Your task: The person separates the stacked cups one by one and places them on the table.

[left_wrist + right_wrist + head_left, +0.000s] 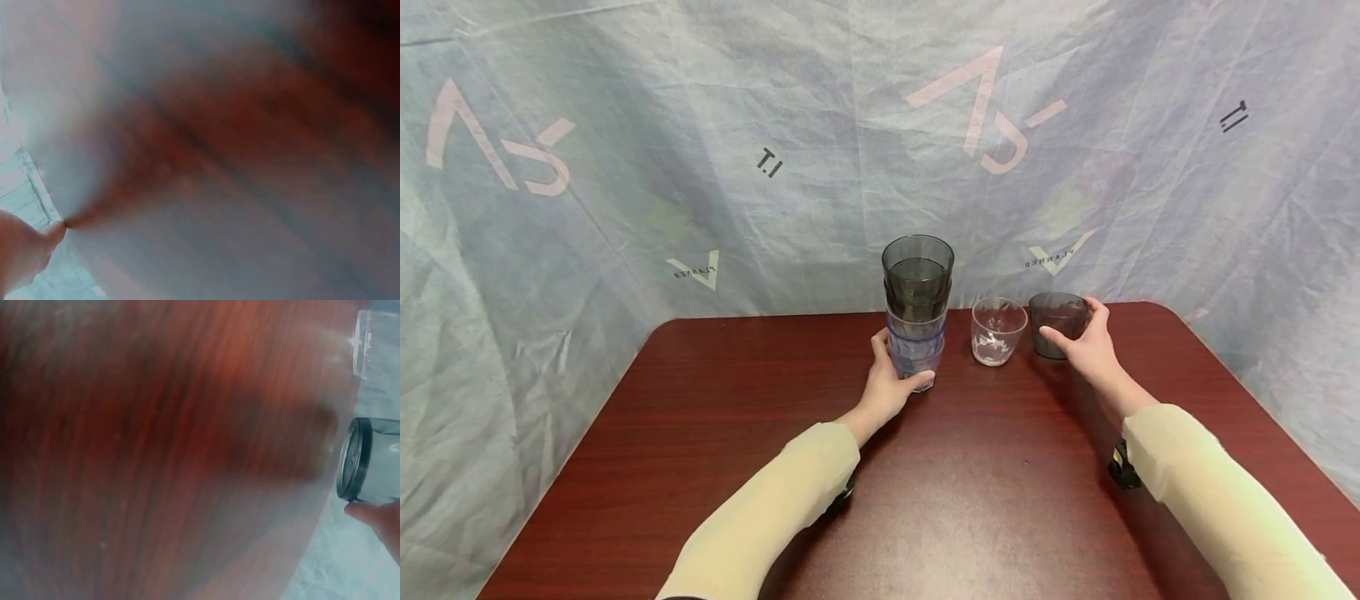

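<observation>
Currently the left hand (891,385) is wrapped round the base of the stack of cups (917,310), fingers curled on the bottom bluish cup, thumb on its near left side; the stack stands upright near the far edge of the table (700,467), two dark grey cups on top, clear-blue ones below; the exact cup count is unclear. The right hand (1086,346) is closed round the grey cup (1057,323), thumb on its near left wall, fingers round the right side and rim; the cup sits upright on the table, far right. The clear cup (997,331) stands between stack and grey cup, just beside the grey one, untouched. Both forearms are in pale cream sleeves (1210,492); a small black device (1123,467) shows under the right wrist.

Left wrist view is mostly blur, red-brown table surface, only a thumb tip (53,231) at lower left; grip not readable there. Right wrist view: table blurred, grey cup (369,459) seen sideways at right edge, a fingertip (375,515) touching just below it; part of the clear cup (375,340) at top right. Backdrop is a crumpled pale blue sheet (625,167) with printed logos.
</observation>
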Demonstrator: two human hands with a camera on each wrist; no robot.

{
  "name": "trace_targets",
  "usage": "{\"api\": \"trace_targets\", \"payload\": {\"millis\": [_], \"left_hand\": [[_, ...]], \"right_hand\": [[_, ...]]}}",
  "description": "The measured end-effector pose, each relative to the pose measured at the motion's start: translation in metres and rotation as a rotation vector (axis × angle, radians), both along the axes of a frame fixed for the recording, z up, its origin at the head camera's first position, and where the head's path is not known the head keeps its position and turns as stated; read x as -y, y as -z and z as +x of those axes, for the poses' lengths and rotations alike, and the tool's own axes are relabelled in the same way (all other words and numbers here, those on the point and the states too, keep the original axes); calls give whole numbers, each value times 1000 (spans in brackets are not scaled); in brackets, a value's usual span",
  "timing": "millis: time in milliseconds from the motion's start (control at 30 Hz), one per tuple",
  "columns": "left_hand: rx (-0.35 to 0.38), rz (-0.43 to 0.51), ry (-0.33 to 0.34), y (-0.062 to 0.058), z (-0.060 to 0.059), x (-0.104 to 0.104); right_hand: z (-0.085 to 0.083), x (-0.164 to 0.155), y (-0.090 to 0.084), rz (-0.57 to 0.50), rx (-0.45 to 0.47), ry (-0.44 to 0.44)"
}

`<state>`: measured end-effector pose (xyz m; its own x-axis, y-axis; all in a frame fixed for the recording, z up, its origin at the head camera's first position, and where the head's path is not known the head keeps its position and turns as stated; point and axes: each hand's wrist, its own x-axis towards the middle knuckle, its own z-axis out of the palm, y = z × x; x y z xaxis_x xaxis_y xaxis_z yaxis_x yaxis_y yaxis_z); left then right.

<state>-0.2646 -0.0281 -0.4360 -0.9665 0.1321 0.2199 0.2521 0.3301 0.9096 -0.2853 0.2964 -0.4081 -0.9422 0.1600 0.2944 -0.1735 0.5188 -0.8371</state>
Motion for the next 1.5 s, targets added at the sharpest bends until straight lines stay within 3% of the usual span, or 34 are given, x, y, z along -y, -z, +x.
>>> {"api": "trace_targets", "payload": {"millis": [267,733,900,1000,1167,1300,1500], "left_hand": [[9,-5,-6,1,0,-1],[23,-5,-6,0,0,0],[14,0,-6,1,1,-1],[17,-3,-5,1,1,-1],[17,8,-2,-1,2,-1],[15,16,-2,0,1,0],[11,14,1,0,-1,-1]], "right_hand": [[-2,-3,3,19,42,-17],[-4,-3,8,-36,78,-41],[-3,-4,5,-25,52,-18],[-2,-3,-5,-32,-10,25],[-1,9,-34,-176,-161,24],[3,29,-63,-288,-271,-84],[12,71,-94,-321,-355,-292]]}}
